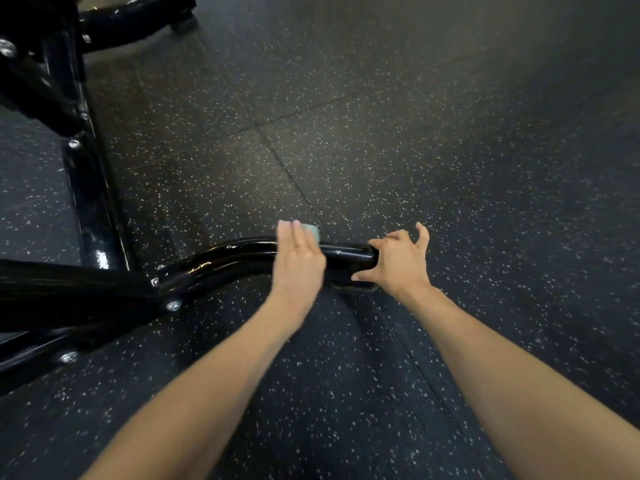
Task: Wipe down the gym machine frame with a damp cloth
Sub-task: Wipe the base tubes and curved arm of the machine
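The left hand (299,261) lies atop the frame tube (221,258), cloth (310,232) beneath it. The right hand (398,261) grips the tube's right end.

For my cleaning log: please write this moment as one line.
step: wiping | left hand: presses cloth flat on frame tube | right hand: holds tube end

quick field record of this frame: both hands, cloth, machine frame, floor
left hand: fingers straight, pressing the cloth onto the frame tube
cloth: pale green, edge showing past the fingertips, on top of the tube
right hand: holds the tube's free end, thumb beneath, little finger lifted
frame tube: glossy black, curved, bolted to more black frame at left
floor: dark speckled rubber tiles
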`<state>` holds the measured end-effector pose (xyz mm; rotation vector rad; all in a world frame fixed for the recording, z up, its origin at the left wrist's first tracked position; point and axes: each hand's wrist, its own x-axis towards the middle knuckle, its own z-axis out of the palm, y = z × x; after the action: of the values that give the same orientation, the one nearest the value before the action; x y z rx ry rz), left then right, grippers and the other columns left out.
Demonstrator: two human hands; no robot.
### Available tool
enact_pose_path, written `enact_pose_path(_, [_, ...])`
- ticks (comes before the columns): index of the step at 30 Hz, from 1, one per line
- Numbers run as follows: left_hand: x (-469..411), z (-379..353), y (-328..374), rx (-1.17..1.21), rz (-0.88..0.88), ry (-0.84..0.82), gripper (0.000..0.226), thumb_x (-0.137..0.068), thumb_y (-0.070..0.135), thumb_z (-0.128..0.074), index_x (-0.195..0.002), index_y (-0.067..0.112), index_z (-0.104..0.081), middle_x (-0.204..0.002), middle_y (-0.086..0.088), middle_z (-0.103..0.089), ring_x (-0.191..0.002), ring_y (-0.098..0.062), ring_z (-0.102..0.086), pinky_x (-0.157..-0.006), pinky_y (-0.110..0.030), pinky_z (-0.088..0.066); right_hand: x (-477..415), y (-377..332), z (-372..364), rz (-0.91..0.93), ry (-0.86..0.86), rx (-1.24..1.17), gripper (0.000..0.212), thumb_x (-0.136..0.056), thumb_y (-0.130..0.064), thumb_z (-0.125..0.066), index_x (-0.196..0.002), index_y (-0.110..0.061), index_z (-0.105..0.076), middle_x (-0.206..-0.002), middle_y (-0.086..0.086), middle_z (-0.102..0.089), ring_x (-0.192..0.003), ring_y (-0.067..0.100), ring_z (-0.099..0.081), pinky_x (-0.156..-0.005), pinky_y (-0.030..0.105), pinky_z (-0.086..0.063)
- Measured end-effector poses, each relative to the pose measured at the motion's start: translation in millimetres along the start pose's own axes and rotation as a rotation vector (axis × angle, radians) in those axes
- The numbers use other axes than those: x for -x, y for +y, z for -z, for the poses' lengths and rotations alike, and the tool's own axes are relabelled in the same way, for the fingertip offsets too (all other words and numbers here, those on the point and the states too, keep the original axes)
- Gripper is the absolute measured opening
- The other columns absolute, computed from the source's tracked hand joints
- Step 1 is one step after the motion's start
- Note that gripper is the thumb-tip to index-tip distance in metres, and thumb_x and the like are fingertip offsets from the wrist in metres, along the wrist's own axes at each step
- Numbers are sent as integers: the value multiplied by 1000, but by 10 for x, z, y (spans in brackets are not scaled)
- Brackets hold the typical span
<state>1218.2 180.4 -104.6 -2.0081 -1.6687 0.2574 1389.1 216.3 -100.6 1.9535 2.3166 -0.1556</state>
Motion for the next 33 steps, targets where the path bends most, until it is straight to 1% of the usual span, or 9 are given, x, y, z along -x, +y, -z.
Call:
enact_pose_path(2, [-63, 153, 409, 110, -61, -21, 48, -85, 5, -28, -121, -3, -59, -112, -18, -57, -107, -35, -53, -105, -51, -35, 5, 2, -15, 5, 54, -21, 41, -76, -60, -65, -104, -29, -66, -104, -5, -66, -126, 16, -42, -112, 46, 11])
enact_pose_path(4, [-121, 155, 541, 191, -144, 22, 42, -89, 9, -40, -125, -1, -59, -119, -21, -61, -112, -37, -57, -107, -51, -38, 18, 9, -23, -20, 78, -49, 29, -81, -51, -61, -96, -27, -65, -98, -7, -66, -124, 16, -45, -115, 48, 7])
enact_pose_path(9, [141, -232, 18, 179, -68, 77, 46, -86, 2, -33, -122, -5, -61, -119, -30, -61, -111, -42, -60, -103, -55, -40, -8, -1, -27, 5, 16, -17, 67, -68, -72, -66, -122, -33, -61, -114, -3, -65, -132, 14, -37, -107, 44, 15])
enact_pose_path(14, [17, -23, 506, 316, -68, 104, 51, -87, 6, -27, -126, -3, -59, -127, -26, -58, -119, -40, -56, -107, -54, -37, 8, 2, -39, -4, 63, -37, 46, -70, -66, -67, -99, -30, -65, -99, -6, -66, -126, 15, -43, -109, 44, 12])
enact_pose_path(17, [50, -159, 251, 307, -168, 134, 44, -85, 5, -40, -125, -4, -58, -122, -24, -61, -116, -39, -57, -106, -55, -37, 32, -1, -53, -25, 70, -47, 52, -69, -67, -68, -107, -31, -64, -104, -8, -67, -125, 16, -44, -109, 44, 11])
enact_pose_path(20, [290, -408, -333, 254, 72, 61, 56, -73, -6, -62, -128, -7, -50, -124, -28, -56, -119, -42, -51, -108, -58, -30, 52, -27, -45, -28, 27, -38, 73, -72, -68, -66, -132, -28, -54, -126, -3, -61, -135, 18, -35, -113, 48, 9])
enact_pose_path(23, [284, -330, -378, 338, 345, -46, 60, -75, -7, -64, -132, -7, -49, -134, -29, -51, -128, -42, -47, -111, -57, -24, 35, -165, -14, 38, 23, 14, 99, -74, -72, -60, -151, -20, -25, -153, -2, -35, -145, 20, -17, -112, 49, 15])
enact_pose_path(28, [93, -154, -161, 303, -18, -109, 60, -70, 13, -75, -125, -3, -58, -124, -22, -61, -119, -37, -56, -108, -53, -36, -63, -469, 69, 121, 59, 0, 82, -78, -66, -62, -142, -19, -42, -138, -3, -52, -142, 20, -22, -109, 47, 17])
enact_pose_path(33, [322, -445, -688, 219, 337, -179, 49, -81, 3, -62, -128, -2, -52, -124, -20, -57, -121, -36, -50, -112, -53, -28, -46, -622, 11, 213, 20, 14, 84, -78, -67, -59, -145, -21, -37, -139, -6, -50, -142, 20, -22, -105, 46, 22])
